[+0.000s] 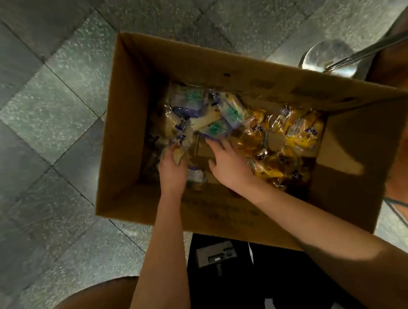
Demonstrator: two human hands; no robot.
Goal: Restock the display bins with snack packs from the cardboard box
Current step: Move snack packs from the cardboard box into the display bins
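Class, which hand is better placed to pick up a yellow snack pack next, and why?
Probably the right hand: it reaches into the cardboard box beside the yellow snack packs on the box's right side. The left hand is at the green-and-purple packs on the left, farther away.

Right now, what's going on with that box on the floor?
A person reaches with both bare hands into an open brown cardboard box on the grey tiled floor. The left hand is down among pale snack packs with green and purple print; blur hides whether it grips one. The right hand lies beside it, fingers spread over the same pile. Yellow snack packs fill the box's right side.
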